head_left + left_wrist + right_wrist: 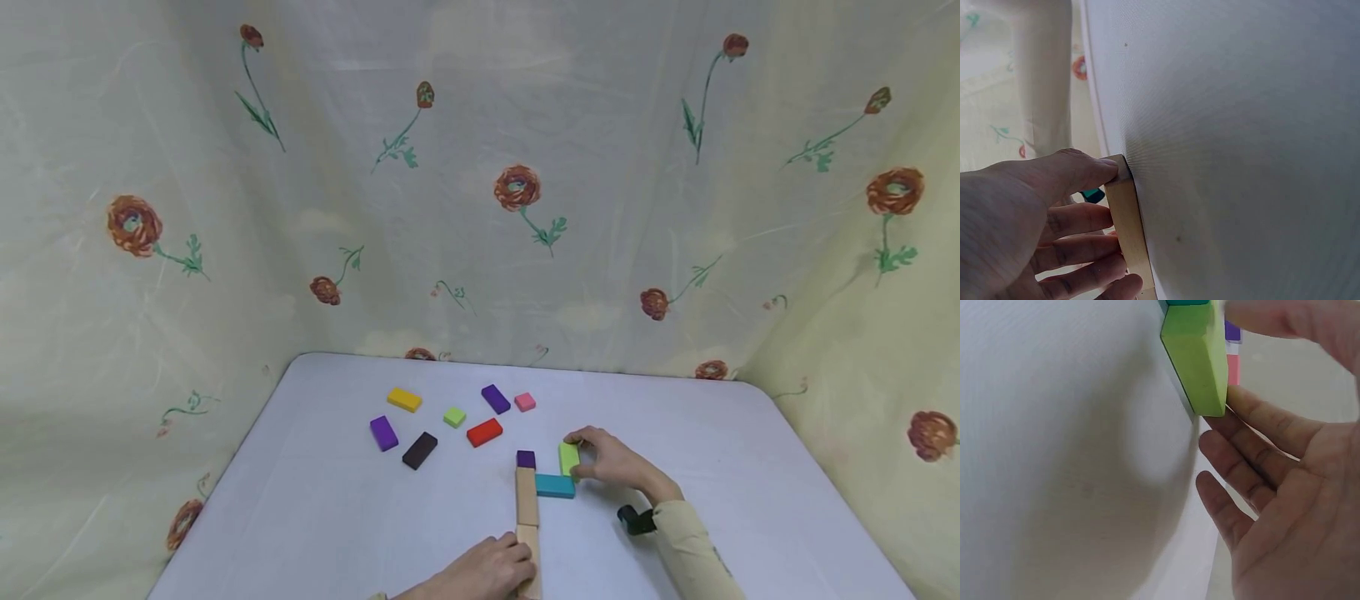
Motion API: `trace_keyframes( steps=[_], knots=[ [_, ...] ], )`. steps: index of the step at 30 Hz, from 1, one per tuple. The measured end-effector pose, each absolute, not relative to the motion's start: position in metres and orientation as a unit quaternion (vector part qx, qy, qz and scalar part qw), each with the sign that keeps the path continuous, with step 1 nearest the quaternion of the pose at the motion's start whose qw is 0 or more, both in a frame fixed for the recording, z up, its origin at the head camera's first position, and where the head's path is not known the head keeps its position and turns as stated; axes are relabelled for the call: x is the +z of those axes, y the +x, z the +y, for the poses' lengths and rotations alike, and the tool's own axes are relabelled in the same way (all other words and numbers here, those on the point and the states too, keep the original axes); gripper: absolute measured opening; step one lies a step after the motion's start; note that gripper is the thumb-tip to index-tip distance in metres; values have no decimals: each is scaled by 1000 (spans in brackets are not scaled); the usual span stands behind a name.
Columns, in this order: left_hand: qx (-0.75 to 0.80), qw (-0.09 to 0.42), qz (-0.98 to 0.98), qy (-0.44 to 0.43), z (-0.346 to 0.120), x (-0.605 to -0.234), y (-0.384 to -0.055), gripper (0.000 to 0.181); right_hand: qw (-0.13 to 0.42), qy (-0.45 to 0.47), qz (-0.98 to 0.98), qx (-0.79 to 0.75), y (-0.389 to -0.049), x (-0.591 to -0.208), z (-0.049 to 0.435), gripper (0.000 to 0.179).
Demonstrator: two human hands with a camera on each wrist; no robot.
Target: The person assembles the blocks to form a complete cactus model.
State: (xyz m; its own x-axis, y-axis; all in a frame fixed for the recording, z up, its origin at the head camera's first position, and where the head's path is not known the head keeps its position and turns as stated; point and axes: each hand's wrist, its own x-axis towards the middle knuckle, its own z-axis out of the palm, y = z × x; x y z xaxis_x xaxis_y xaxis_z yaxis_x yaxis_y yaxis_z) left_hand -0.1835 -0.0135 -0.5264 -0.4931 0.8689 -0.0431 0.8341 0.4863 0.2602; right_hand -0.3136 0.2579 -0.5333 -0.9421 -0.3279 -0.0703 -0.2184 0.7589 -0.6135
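My right hand pinches a lime-green block between thumb and fingers. One end of that block meets the right end of a teal block. The teal block juts right from a column of two plain wooden blocks, the upper one capped by a small dark purple block. On the lower wooden block, my left hand has its thumb at the near end and fingers along the side, as the left wrist view shows. In the right wrist view the green block lies on the table.
Loose blocks lie farther back on the white table: yellow, purple, dark brown, small green, red, dark purple and pink. A flowered curtain surrounds the table.
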Motion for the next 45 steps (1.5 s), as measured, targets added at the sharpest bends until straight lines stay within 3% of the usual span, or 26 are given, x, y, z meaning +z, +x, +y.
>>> trace_keyframes(
  steps=[18, 30, 39, 45],
  knots=[
    [103, 116, 856, 493, -14, -526, -185, 41, 12, -87, 933, -350, -330, -524, 222, 38],
    [104, 118, 852, 500, -16, -530, -189, 42, 41, -39, 933, -355, -337, -516, 167, 52],
    [98, 96, 844, 518, -19, -526, -188, 39, 32, -74, 940, -332, -343, -520, 139, 64],
    [99, 85, 843, 521, -19, -524, -187, 35, 46, -96, 940, -326, -345, -520, 126, 57]
  ],
)
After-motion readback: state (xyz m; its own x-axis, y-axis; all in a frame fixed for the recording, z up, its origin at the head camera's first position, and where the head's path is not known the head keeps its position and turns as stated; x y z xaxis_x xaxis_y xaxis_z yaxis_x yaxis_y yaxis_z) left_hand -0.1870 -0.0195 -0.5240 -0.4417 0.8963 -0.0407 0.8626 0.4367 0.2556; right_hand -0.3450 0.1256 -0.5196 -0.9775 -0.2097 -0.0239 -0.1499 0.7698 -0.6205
